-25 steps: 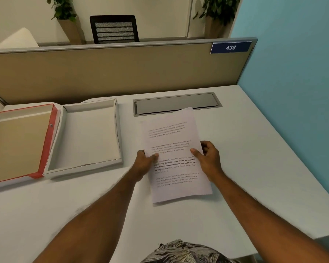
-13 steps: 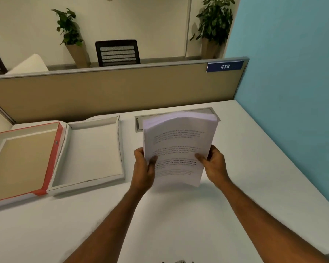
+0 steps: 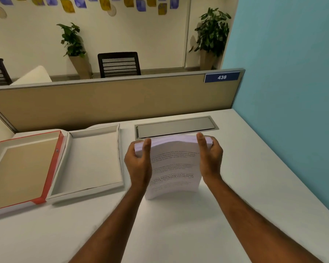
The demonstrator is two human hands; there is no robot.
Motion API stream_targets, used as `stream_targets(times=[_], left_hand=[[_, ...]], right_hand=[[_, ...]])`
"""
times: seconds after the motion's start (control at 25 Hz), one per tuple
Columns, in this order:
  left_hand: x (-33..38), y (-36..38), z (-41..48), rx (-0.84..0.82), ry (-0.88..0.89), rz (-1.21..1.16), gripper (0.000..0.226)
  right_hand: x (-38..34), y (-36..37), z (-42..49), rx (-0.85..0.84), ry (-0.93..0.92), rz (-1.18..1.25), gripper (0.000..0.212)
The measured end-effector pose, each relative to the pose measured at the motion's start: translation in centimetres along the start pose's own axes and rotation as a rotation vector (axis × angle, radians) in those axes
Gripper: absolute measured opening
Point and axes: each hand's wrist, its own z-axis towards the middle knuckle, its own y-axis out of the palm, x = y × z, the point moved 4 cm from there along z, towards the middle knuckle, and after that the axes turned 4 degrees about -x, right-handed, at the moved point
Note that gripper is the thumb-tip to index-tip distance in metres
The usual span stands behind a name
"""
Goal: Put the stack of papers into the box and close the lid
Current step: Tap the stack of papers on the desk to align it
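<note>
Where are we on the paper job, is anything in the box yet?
Done: the box lies open on the desk, its lid folded out to its left. Nothing is in it yet.
In hand: the left hand and right hand grip the stack of papers, stood on its lower edge on the desk, right of the box.
Left: lay the stack in the box and close the lid.

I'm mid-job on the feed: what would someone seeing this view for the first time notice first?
First, the stack of papers at the centre, stood on its lower edge on the white desk and gripped at each side by the left hand and right hand. To its left lies the open box, empty, with its red-edged lid folded out flat further left.
</note>
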Motion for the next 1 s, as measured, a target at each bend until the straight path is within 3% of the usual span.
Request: stream_targets(times=[0.12, 0.32, 0.4, 0.52, 0.64, 1.0], left_hand=[[0.1, 0.4, 0.2, 0.179, -0.120, 0.079, 0.040], [0.9, 0.3, 0.5, 0.168, -0.067, 0.095, 0.036], [0.9, 0.0, 0.4, 0.130, -0.020, 0.049, 0.046], [-1.1, -0.6, -1.2, -0.094, 0.086, -0.023, 0.062], [-4.5, -1.0, -3.4, -0.263, 0.000, 0.051, 0.032], [-5.6, -1.1, -3.5, -0.231, 0.021, 0.123, 0.035]], right_hand=[[-0.5, 0.5, 0.5, 0.097, 0.059, -0.071, 0.036], [-0.5, 0.5, 0.9, 0.089, 0.067, -0.031, 0.022], [-0.5, 0.4, 1.0, 0.062, 0.086, 0.063, 0.030], [1.6, -0.2, 0.1, -0.099, 0.070, 0.115, 0.044], [5.0, -0.5, -2.3, -0.267, 0.051, 0.064, 0.026], [6.2, 0.2, -2.7, -0.278, 0.025, -0.006, 0.035]])
